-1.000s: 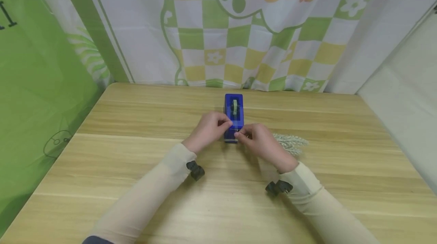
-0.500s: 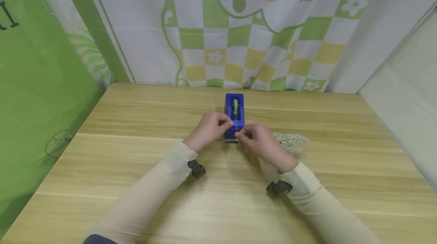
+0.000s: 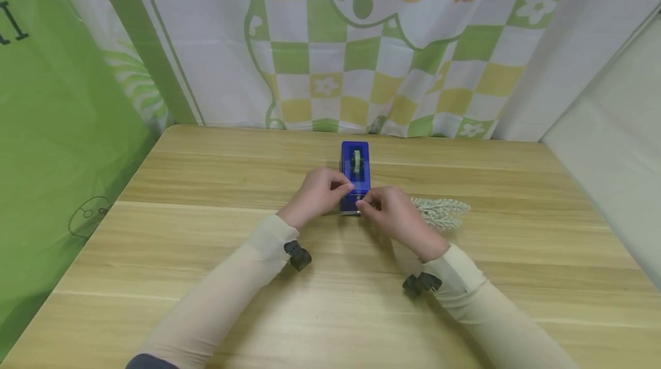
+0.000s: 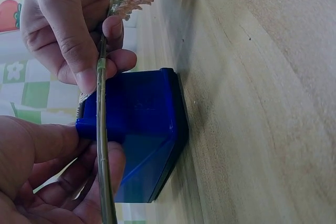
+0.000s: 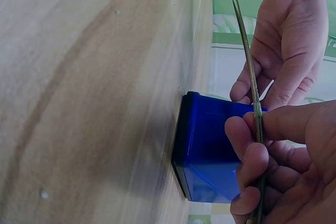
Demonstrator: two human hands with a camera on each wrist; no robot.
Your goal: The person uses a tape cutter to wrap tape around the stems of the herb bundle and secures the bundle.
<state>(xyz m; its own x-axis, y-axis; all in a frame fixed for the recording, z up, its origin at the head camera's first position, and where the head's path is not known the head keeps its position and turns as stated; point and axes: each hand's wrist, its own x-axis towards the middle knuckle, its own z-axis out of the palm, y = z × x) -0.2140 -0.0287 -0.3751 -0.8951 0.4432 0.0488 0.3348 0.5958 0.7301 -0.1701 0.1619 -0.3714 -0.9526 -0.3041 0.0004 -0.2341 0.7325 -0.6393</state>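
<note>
A blue tape dispenser (image 3: 362, 186) stands on the table with a pale tape roll (image 3: 356, 162) in its top. My left hand (image 3: 318, 192) holds the dispenser's front part between thumb and fingers, at its left side in the head view. My right hand (image 3: 397, 217) grips a bunch of thin stems (image 4: 103, 124) just in front of the dispenser. The bunch ends in wheat-like ears (image 3: 441, 212), pale in the head view, which stick out to the right behind that hand. A narrow greenish band (image 4: 101, 64) sits around the stems near my right thumb. The tape's loose end cannot be made out.
The wooden table (image 3: 248, 174) spreads around both hands. A patterned curtain (image 3: 361, 59) hangs along its far edge, with a green cloth (image 3: 67, 99) to the left. Dark wrist cameras (image 3: 298, 255) are worn on both sleeves.
The wheat-like ears have shifted slightly up and to the right, as if the stems turned a little in my right hand. Both hands stay almost in place at the dispenser.
</note>
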